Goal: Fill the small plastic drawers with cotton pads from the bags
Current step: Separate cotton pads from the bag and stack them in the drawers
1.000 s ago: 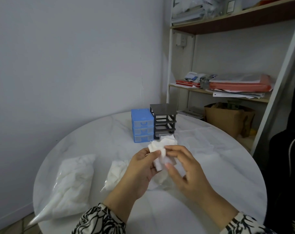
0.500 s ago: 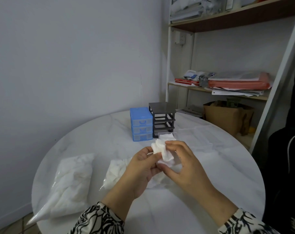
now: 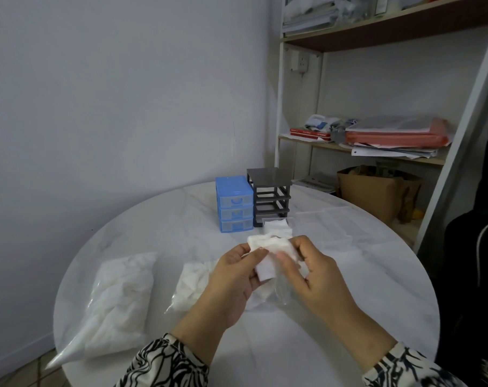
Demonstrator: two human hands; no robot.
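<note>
Now left hand (image 3: 231, 277) and right hand (image 3: 315, 272) both pinch cotton pads (image 3: 268, 251) above table (image 3: 349, 289).

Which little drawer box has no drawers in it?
The dark grey drawer box, standing right of the blue drawer box. Its frame slots are open and bare, while the blue one has all three clear drawers pushed in.

No text, label, brand or number can be read on anything here.
</note>
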